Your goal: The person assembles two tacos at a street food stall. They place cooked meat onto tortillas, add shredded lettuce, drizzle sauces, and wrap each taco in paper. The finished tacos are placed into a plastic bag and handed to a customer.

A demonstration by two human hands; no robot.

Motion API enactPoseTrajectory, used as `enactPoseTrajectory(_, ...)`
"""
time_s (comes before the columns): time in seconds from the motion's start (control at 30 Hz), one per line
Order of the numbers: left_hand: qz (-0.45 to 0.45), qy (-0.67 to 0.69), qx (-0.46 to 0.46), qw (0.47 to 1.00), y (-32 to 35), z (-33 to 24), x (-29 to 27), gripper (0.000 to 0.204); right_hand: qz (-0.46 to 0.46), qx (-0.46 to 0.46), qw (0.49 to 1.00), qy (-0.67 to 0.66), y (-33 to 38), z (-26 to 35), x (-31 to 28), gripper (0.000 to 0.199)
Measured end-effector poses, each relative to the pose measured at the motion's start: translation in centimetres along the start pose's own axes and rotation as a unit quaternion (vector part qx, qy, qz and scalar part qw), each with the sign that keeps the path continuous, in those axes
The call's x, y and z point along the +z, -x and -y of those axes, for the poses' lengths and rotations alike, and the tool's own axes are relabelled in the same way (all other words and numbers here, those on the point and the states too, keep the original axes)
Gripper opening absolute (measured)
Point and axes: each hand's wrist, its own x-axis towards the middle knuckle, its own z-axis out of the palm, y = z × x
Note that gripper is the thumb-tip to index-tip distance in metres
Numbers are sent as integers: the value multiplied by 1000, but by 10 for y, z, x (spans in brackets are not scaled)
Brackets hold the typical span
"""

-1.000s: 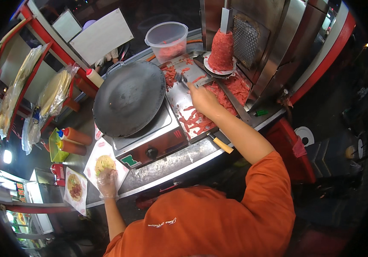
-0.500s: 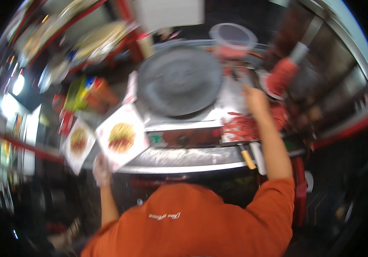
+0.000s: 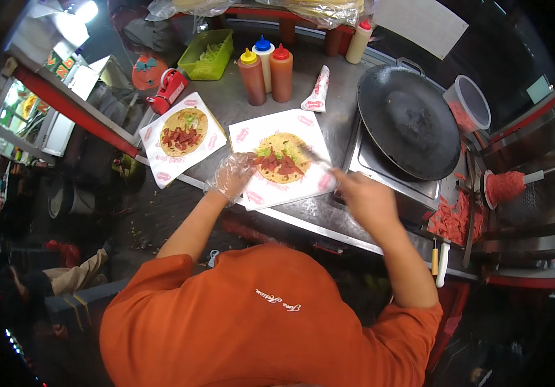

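Observation:
My left hand (image 3: 231, 177), in a clear plastic glove, reaches its outstretched fingers onto the left edge of a round flatbread (image 3: 282, 178). Chopped red-brown meat and shredded green vegetable lie on this bread, which rests on a white printed paper sheet (image 3: 264, 198). From the right, my right hand (image 3: 368, 198) is closed around a thin metal utensil (image 3: 317, 158); its blurred tip is over the bread's right side, and its exact kind is unclear. A second topped flatbread (image 3: 183, 133) lies on another paper sheet (image 3: 164, 175) to the left.
Three squeeze bottles (image 3: 266, 71), a green basket (image 3: 206, 57), a red tape dispenser (image 3: 169, 91) and a paper-wrapped roll (image 3: 317, 90) stand or lie behind. At right are a black griddle pan (image 3: 408, 122), a plastic tub (image 3: 468, 103), sliced meat (image 3: 450, 217) and a meat spit (image 3: 504, 188).
My view has swung left. My right hand has come from beside the griddle and meat to the nearer flatbread, with the utensil. My left hand has moved onto that bread's edge.

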Motion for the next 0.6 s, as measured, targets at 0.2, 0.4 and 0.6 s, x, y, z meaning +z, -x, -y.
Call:
enactPoseTrajectory(0.2,32,90,20,995,-12,11,-23,27,8,113,990,-86,9,36,43,52)
enactPoseTrajectory(0.4,-25,76,208,975,-39,9,-22,19,-247,139,904,-320,50,38,79,49)
enactPoseTrajectory(0.6,-61,108,51,991,-41,-17,-17,25,-442,386,747,-313,115,-88,22,45)
